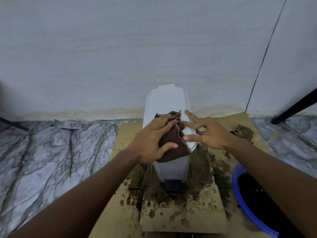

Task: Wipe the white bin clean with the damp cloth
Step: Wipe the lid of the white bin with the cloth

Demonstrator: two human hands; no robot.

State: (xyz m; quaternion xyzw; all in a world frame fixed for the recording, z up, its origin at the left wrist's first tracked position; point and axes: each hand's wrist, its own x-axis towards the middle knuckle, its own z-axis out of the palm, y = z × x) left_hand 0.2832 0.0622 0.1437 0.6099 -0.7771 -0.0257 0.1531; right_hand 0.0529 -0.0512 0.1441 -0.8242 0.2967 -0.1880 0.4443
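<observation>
Dead centre of the frame stands the white bin (165,102), upright with its lid closed, backed close to the pale wall (120,48). Draped over the near half of the lid is the brown cloth (173,146), one corner hanging over the front edge. The left hand (152,138) lies flat on the cloth with fingers stretched forward and thumb laid across the fabric, pressing it down rather than clutching it. The right hand (209,133), just right of centre, is released and holds nothing. Its fingers are spread, two long fingers and the thumb reach to the lid at the cloth's ragged edge, and one finger is tucked under.

Down at the bin's foot, the black pedal (172,185) sticks out toward the bottom of the frame. The bin sits on a sheet of cardboard (180,219), spattered and soaked with brown muck around the base. A marble-patterned floor (42,152) spreads away on the left side. In the lower right corner a blue basin (235,177) holds something dark, partly hidden by the right forearm. At the upper right a black rod (295,107) slants down to the floor.
</observation>
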